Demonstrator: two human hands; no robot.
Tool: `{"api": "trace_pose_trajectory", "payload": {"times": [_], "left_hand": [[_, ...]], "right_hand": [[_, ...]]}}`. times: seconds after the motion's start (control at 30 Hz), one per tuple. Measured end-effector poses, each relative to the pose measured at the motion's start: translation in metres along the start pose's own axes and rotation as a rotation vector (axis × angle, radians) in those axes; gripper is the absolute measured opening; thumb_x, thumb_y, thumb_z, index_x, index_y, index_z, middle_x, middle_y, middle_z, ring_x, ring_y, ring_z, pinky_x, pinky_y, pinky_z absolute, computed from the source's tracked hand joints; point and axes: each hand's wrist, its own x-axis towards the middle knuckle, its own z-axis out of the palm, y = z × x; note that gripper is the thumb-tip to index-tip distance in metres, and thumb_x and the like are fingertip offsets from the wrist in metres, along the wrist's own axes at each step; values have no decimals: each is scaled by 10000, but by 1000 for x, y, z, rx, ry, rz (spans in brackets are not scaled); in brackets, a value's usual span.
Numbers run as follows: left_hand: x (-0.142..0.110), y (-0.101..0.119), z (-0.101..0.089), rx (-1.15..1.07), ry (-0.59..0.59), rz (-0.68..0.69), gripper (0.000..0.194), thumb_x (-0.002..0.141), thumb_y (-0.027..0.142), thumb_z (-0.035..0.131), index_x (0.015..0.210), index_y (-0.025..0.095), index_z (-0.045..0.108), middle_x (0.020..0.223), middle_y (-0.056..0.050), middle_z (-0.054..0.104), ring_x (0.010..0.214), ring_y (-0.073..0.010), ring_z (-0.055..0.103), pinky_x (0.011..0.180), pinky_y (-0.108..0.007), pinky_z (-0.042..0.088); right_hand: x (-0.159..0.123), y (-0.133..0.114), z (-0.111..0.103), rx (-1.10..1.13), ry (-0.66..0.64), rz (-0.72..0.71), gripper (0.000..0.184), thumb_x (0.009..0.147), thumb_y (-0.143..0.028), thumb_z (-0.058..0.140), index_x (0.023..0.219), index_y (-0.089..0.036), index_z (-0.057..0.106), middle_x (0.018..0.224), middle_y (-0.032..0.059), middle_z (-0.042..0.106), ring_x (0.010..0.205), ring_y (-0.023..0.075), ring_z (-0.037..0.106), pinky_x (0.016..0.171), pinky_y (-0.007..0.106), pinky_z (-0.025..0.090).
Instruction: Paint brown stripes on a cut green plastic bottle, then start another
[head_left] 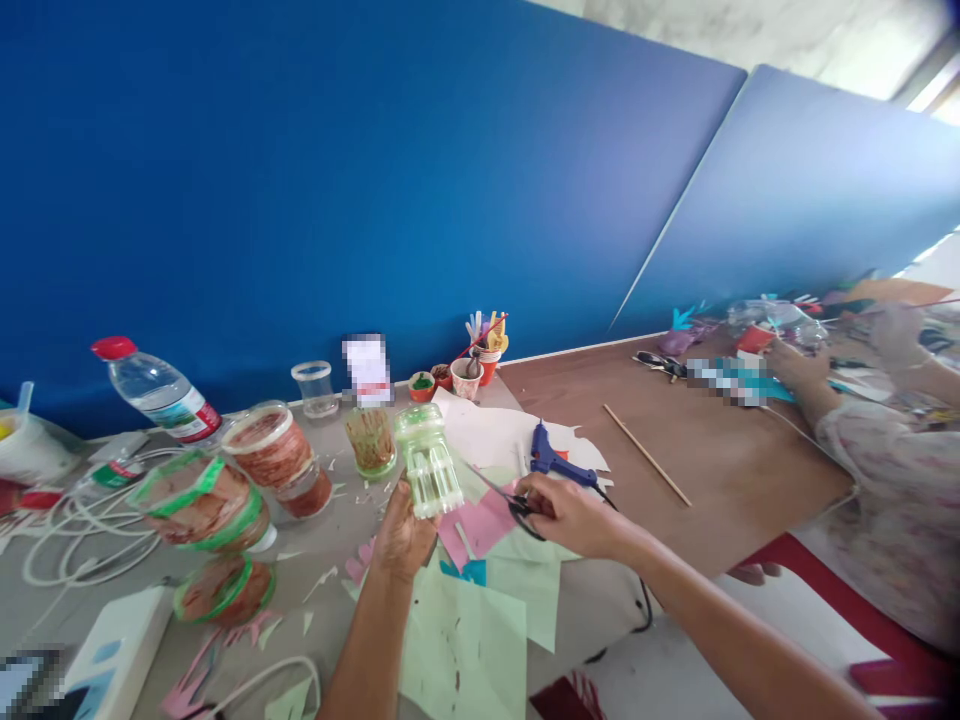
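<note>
My left hand [400, 538] is closed around a light green clear plastic container [430, 468] with ribbed sides, held tilted above the table. In my right hand [566, 512] is a pair of scissors [517, 507] with dark handles. Their blades point left toward the container's side; whether they touch it I cannot tell. Beneath both hands lie a pink paper sheet [478, 528] and pale green paper sheets [469, 635]. Just beyond my right hand, a blue glue gun [559, 460] rests on white paper [480, 432].
Painted plastic containers [206, 505], a red-capped water bottle [161, 395] and a coiled white cable [56, 560] occupy the left side. Paint cups [466, 378] stand by the blue partition [375, 180]. A wooden stick [646, 455] lies to the right. Another person's hand [799, 370] holds a red cup.
</note>
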Motion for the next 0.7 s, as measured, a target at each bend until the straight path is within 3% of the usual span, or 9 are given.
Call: {"api": "trace_pose_trajectory", "payload": {"times": [0.13, 0.23, 0.43, 0.57, 0.7], "left_hand": [[1, -3, -2, 33, -59, -16, 360, 852, 373, 608, 1209, 333, 616, 1169, -6, 695, 1123, -213, 607, 1039, -385, 390], [1, -4, -1, 72, -59, -37, 349, 828, 379, 637, 1169, 305, 642, 1145, -26, 701, 1083, -223, 624, 991, -396, 430], [-2, 0, 6, 127, -26, -35, 326, 805, 380, 664, 1113, 273, 666, 1098, -37, 714, 1045, -229, 638, 966, -419, 454], [0, 2, 10, 109, 12, -59, 292, 834, 352, 625, 1094, 228, 674, 1027, -51, 733, 1002, -226, 657, 972, -415, 458], [5, 6, 4, 14, 67, -111, 236, 857, 273, 549, 1039, 227, 692, 913, -38, 751, 893, -214, 692, 953, -428, 478]], "right_hand": [[-4, 15, -2, 918, -13, -34, 482, 705, -380, 709, 1125, -185, 578, 746, 12, 573, 644, 133, 500, 586, 258, 349], [-2, 12, 5, 1283, -59, -78, 604, 615, -406, 808, 1144, -198, 604, 768, 20, 600, 680, 136, 523, 601, 256, 357], [11, -9, 9, 1240, -200, -129, 572, 632, -336, 825, 1138, -152, 632, 780, 61, 650, 678, 141, 556, 533, 228, 304], [23, -12, 3, 1168, -154, -173, 574, 627, -317, 828, 1139, -156, 627, 742, 50, 647, 646, 138, 539, 516, 228, 290], [42, -10, 1, 1220, -114, -234, 552, 631, -461, 801, 1043, -122, 659, 621, 22, 589, 547, 114, 474, 498, 241, 272]]}}
